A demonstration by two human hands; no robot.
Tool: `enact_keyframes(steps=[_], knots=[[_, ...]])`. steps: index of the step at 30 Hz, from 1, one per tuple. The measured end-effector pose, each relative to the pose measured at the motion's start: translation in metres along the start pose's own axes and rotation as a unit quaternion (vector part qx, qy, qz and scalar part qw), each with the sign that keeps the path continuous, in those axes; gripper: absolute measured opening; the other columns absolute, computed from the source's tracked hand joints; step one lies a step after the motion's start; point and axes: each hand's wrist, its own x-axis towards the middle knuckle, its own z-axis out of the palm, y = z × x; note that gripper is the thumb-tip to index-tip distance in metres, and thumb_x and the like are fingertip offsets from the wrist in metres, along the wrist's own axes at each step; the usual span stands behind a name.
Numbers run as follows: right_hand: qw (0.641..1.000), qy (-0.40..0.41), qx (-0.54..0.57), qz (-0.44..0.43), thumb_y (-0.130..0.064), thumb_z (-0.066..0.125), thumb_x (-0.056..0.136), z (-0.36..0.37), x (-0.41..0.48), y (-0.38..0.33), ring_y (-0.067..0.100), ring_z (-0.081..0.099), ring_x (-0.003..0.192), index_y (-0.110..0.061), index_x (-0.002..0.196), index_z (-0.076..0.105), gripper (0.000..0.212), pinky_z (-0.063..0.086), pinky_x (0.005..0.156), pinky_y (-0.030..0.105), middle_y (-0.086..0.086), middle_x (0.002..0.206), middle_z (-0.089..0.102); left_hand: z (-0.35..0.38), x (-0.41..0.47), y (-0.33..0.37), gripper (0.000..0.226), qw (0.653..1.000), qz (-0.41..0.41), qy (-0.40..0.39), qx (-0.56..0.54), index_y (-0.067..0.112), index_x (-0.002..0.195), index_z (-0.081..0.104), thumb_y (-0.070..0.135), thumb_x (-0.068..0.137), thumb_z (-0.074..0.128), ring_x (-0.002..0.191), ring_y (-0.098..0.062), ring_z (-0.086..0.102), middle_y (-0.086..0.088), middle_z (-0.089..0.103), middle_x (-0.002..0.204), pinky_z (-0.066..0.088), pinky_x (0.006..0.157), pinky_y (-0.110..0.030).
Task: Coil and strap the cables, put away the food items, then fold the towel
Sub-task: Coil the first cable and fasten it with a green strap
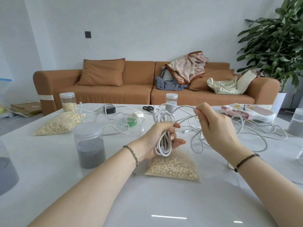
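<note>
Over the worktop (147, 202), left hand (155, 141) grips the coil (161, 118) above a bag (172, 167); right hand (216, 126) pinches the cable (190, 107).

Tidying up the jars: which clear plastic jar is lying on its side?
The clear plastic jar holding green rings, just beyond the left hand; every other jar stands upright.

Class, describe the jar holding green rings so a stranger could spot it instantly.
Start at the white table before the brown sofa. Just beyond the left hand lies a clear jar. It alone lies on its side; the other jars stand upright.
</note>
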Motion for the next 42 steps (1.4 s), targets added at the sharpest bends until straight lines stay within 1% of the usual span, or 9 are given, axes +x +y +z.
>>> enact_keyframes(steps=[5,8,11,16,23,28,35,38,42], knots=[[0.998,0.038,0.024,0.048,-0.037,0.032,0.105,-0.001,0.0,0.004,0.028,0.044,0.046,-0.012,0.094,0.048,0.032,0.043,0.044,0.042,0.001,0.056,0.047,-0.002,0.006,-0.003,0.03,0.999,0.027,-0.005,0.038,0.003,0.078,0.058,0.019,0.103,0.054,0.077,-0.023,0.075,-0.005,0.063,0.059,0.061,0.07,-0.024],[0.996,0.061,0.022,0.056,-0.036,0.033,0.105,-0.003,-0.001,0.002,0.029,0.044,0.048,-0.015,0.093,0.046,0.028,0.044,0.046,0.043,0.002,0.058,0.049,-0.004,0.01,-0.007,0.018,0.997,0.049,0.014,0.058,0.011,0.089,0.057,0.026,0.1,0.059,0.068,-0.019,0.072,0.0,0.06,0.061,0.06,0.076,-0.031],[0.997,0.051,0.026,0.051,-0.039,0.032,0.105,-0.003,-0.001,-0.001,0.029,0.046,0.049,-0.016,0.094,0.046,0.029,0.045,0.046,0.042,0.001,0.059,0.051,-0.009,0.014,-0.006,0.023,0.997,0.056,0.023,0.047,0.019,0.08,0.051,0.029,0.098,0.062,0.051,-0.009,0.047,0.006,0.04,0.054,0.058,0.063,-0.028],[0.998,0.007,0.047,0.048,-0.04,0.031,0.106,-0.002,0.0,-0.002,0.027,0.048,0.051,-0.021,0.095,0.043,0.025,0.044,0.048,0.041,0.001,0.06,0.051,-0.007,0.01,0.001,0.028,0.996,0.074,0.048,0.019,0.022,0.07,0.061,0.018,0.097,0.063,0.042,-0.007,0.021,0.008,0.027,0.047,0.023,0.043,-0.02],[0.997,-0.068,0.038,0.009,-0.047,0.034,0.103,0.002,-0.003,0.008,0.022,0.047,0.052,-0.019,0.088,0.049,0.035,0.043,0.047,0.04,-0.003,0.058,0.048,-0.023,0.004,0.027,0.053,0.966,0.199,0.106,-0.126,0.026,0.047,0.045,0.005,0.096,0.044,0.04,-0.007,0.014,0.01,0.019,0.042,0.023,0.041,-0.019],[0.998,-0.049,-0.021,-0.033,-0.044,0.041,0.103,-0.002,0.002,0.016,0.018,0.039,0.051,-0.017,0.078,0.05,0.037,0.032,0.043,0.031,-0.009,0.058,0.038,-0.021,0.004,0.028,0.06,0.961,0.219,0.148,-0.078,0.023,0.037,0.046,0.004,0.094,0.043,0.047,-0.011,0.01,0.009,0.017,0.044,0.019,0.047,-0.023],[0.997,-0.067,-0.026,-0.017,-0.038,0.047,0.104,-0.006,0.0,0.028,0.016,0.04,0.057,-0.031,0.077,0.037,0.03,0.032,0.045,0.032,-0.014,0.061,0.038,-0.023,0.005,0.031,0.059,0.947,0.25,0.179,-0.091,0.023,0.038,0.046,0.003,0.093,0.044,0.043,-0.01,0.013,0.009,0.018,0.043,0.021,0.044,-0.022],[0.997,-0.076,-0.021,-0.001,-0.041,0.046,0.103,-0.004,0.002,0.027,0.019,0.043,0.056,-0.029,0.076,0.038,0.031,0.037,0.046,0.036,-0.012,0.06,0.04,-0.026,0.006,0.034,0.052,0.937,0.268,0.198,-0.103,0.024,0.046,0.042,0.002,0.093,0.044,0.043,-0.01,0.013,0.009,0.018,0.044,0.02,0.045,-0.023],[0.994,-0.069,-0.079,0.034,-0.053,0.049,0.099,-0.006,0.001,0.031,0.02,0.041,0.049,-0.02,0.064,0.04,0.048,0.024,0.043,0.026,-0.008,0.051,0.037,-0.027,0.006,0.035,0.04,0.929,0.279,0.212,-0.118,0.021,0.058,0.035,0.002,0.092,0.045,0.043,-0.011,0.013,0.008,0.018,0.044,0.019,0.045,-0.023]])
